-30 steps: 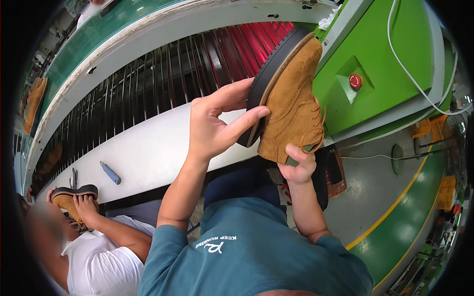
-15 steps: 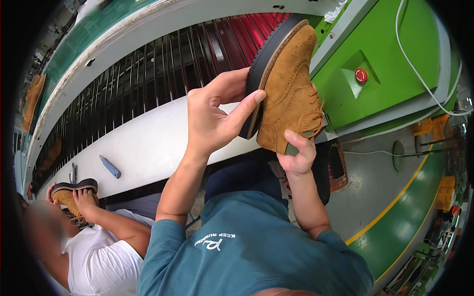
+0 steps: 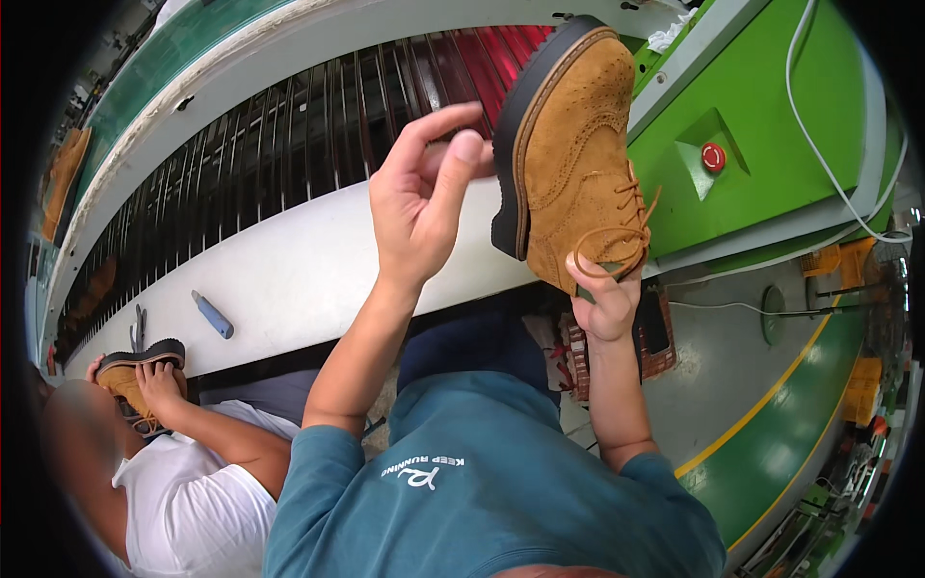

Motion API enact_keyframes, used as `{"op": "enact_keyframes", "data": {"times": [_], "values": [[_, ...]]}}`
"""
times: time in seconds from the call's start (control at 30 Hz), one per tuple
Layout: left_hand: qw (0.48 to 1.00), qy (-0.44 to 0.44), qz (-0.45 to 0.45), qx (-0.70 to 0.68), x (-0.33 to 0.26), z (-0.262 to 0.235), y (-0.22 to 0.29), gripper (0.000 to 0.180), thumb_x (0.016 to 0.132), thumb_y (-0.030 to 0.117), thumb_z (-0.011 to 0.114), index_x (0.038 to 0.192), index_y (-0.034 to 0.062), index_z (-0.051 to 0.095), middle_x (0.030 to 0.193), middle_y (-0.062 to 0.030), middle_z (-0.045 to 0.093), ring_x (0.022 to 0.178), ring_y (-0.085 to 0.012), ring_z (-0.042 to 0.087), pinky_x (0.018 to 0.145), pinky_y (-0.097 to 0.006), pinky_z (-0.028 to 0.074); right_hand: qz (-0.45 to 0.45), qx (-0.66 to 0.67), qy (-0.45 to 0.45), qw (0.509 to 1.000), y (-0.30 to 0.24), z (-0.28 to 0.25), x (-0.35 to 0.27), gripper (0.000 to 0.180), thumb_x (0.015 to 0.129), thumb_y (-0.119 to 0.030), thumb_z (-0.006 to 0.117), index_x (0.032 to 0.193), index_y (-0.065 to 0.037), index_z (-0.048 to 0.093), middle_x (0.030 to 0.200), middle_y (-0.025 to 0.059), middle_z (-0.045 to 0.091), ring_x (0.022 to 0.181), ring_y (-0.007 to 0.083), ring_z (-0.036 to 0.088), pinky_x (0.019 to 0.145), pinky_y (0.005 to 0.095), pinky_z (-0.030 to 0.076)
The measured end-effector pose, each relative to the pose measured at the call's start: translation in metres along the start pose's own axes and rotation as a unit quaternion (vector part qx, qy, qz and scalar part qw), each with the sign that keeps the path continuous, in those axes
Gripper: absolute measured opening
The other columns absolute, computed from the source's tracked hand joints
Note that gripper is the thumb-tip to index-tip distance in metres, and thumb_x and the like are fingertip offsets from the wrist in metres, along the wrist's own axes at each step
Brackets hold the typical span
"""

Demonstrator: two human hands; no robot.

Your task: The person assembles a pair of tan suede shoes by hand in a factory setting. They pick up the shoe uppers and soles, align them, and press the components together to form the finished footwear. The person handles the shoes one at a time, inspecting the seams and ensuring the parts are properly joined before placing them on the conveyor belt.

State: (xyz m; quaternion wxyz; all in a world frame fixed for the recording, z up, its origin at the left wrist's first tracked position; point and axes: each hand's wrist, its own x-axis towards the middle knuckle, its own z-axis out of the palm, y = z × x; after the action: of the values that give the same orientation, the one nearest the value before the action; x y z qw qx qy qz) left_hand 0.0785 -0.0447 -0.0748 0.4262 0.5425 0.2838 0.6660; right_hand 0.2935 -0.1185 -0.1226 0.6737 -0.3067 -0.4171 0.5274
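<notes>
A tan suede lace-up shoe [image 3: 576, 144] with brogue holes and a thick black sole is held up, toe pointing away from me. My right hand [image 3: 609, 308] grips it at the ankle collar, thumb on the near side beside the looped laces [image 3: 617, 246]. Just left of the sole is my left hand [image 3: 416, 212], thumb and index finger apart and off the shoe. Another of its fingers reaches to the sole's edge; whether it touches cannot be made out.
A white ledge [image 3: 289, 279] fronts a row of dark rollers [image 3: 318, 135]. On it lie a blue-handled knife [image 3: 212, 315] and a dark tool [image 3: 138, 329]. At left, a co-worker holds a similar shoe [image 3: 123, 382]. A red button [image 3: 713, 156] sits on the green machine panel [image 3: 800, 106].
My left thumb and index finger have come off the sole and spread. My right hand has shifted slightly right with the shoe, which has turned to show more of its upper.
</notes>
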Motion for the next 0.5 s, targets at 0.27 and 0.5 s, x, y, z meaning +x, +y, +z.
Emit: {"op": "enact_keyframes", "data": {"times": [0.27,0.5], "values": [[0.998,-0.032,0.021,-0.043,-0.008,0.012,0.001,0.050,0.121,0.029,0.052,0.151,-0.0091,0.062,0.141,-0.0114,0.073,0.125,-0.0130,0.065,0.109,-0.027,0.049,0.043,0.012,-0.017,0.999,-0.007,0.022,-0.009,0.069,0.086,0.006,0.076,0.152,0.006,0.054,0.137,0.0136,0.070,0.123,0.0240,0.070,0.109,0.0392,0.054],[0.999,-0.029,-0.040,0.001,-0.014,-0.007,-0.002,0.044,0.117,0.026,0.062,0.148,-0.0050,0.067,0.127,-0.0046,0.077,0.111,-0.0067,0.064,0.098,-0.024,0.050,0.045,-0.104,-0.037,0.993,-0.018,0.027,-0.008,0.059,0.088,0.003,0.076,0.145,0.007,0.060,0.129,0.0121,0.074,0.115,0.0207,0.071,0.105,0.0359,0.055]]}}
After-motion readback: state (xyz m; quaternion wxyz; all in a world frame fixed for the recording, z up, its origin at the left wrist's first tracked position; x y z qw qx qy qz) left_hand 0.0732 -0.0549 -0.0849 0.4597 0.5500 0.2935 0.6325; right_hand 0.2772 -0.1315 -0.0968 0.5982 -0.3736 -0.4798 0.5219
